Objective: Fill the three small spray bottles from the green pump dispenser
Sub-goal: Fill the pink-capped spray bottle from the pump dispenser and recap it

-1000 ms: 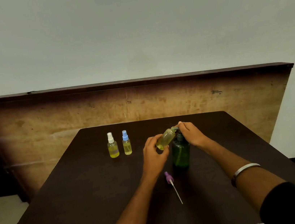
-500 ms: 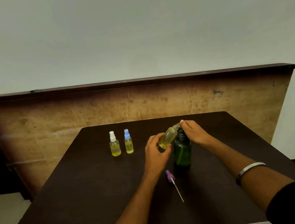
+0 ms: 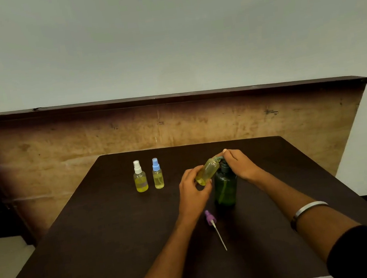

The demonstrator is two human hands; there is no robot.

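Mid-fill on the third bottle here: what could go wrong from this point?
1. The left hand holds the small clear uncapped bottle tilted at the spout, so a misaligned pump stroke could spill yellow liquid onto the dark table.
2. The right hand presses atop the green pump dispenser, whose base nobody steadies; it might tip.
3. The loose purple sprayer cap with dip tube lies near the left forearm and could be knocked.

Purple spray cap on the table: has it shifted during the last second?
No. The purple spray cap still lies just left of the green pump dispenser's base, tube toward the person.
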